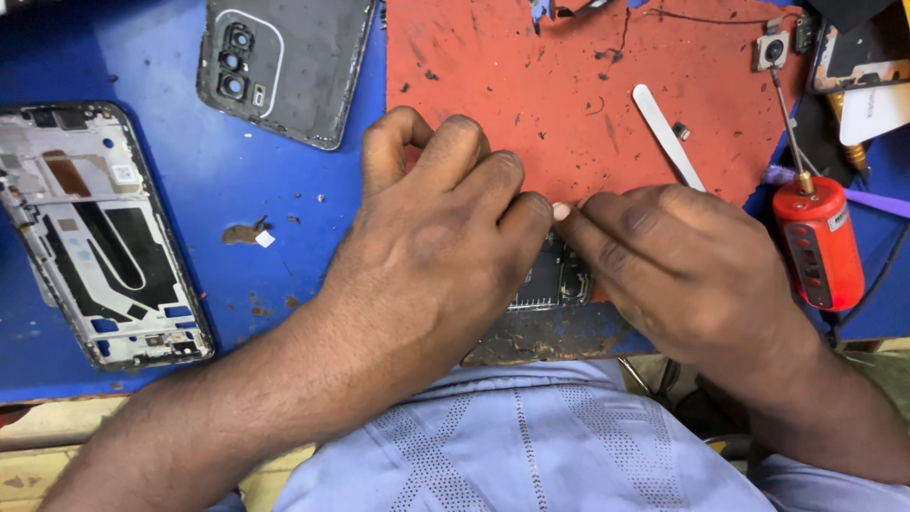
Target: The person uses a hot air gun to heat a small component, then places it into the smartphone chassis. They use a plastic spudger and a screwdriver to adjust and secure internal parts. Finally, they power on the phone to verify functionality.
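- Pale blue patterned shirt lies closest to the lens, at the bottom edge, with both forearms reaching forward over it.
- Left hand: fingers curled down and bunched, tips pressed toward the right hand's; the thumb is hidden, so whether anything is pinched beneath cannot be told.
- Right hand: fingers drawn together narrow, index tip meeting the left hand's tips over the work.
- Dark circuit board sits under and between the two hands, at the near edge of the red mat, mostly covered. Only a small patch shows.
- Risk: both hands bear on a thin board that is largely hidden; uneven pressure could flex it or tear a connector.
- Risk: the board lies near the worn bench edge; a slip could push it off toward the lap.
- White pry tool and a small dark part lie loose on the mat just beyond the right hand; a knuckle sweep could flick the part away.
- Red cylindrical tool rests just beside the right wrist, with a thin metal probe reaching up to a small camera module; a wrist nudge could drag them.
- Grey phone back cover and the stripped phone frame lie well apart on the blue mat, out of harm's way.
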